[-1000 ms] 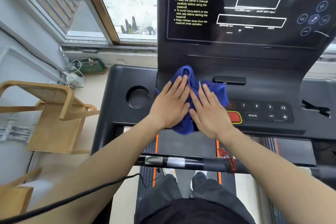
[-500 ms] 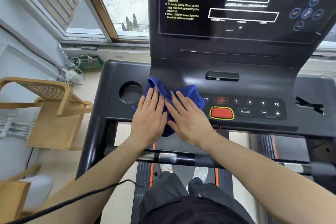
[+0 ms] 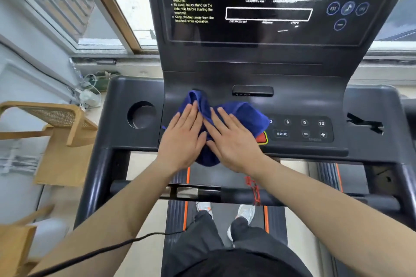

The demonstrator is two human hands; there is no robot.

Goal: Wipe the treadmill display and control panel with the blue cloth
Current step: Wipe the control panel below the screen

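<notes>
Hands: two, both flat on the blue cloth (image 3: 236,114), fingers spread and extended, pressing rather than gripping.
Cloth position: bunched on the left part of the control panel (image 3: 299,105), its right edge covering most of the red stop button (image 3: 263,138) and reaching the "3" key; a lower fold hangs over the panel's front lip.
Left hand (image 3: 183,139): palm down on the cloth's left half, fingertips pointing up toward the console neck, not closed around anything.
Right hand (image 3: 233,141): palm down just beside the left, thumbs nearly touching, fingers angled up and left over the cloth's middle.
Panel keys: "6", "9", "12", MODE button (image 3: 281,134), minus and plus stand uncovered to the right, apparently not yet under the cloth.
Display (image 3: 270,7): dark above, well apart from the cloth, with caution text and empty readout boxes; it seems unlit, though glare makes that hard to confirm.
Surroundings: cup holder (image 3: 141,114) just left of the cloth, handlebar (image 3: 225,194) below the wrists, the person's feet on the belt (image 3: 222,216).
Risk one: flat pressure over the keys could trigger a button, and the person stands on the belt, so a start would be unsafe.
Risk two: with no grip on it, the hanging fold could drag the cloth off the lip onto the belt.
Risk three: a bunched cloth may skip the gaps between keys.
</notes>
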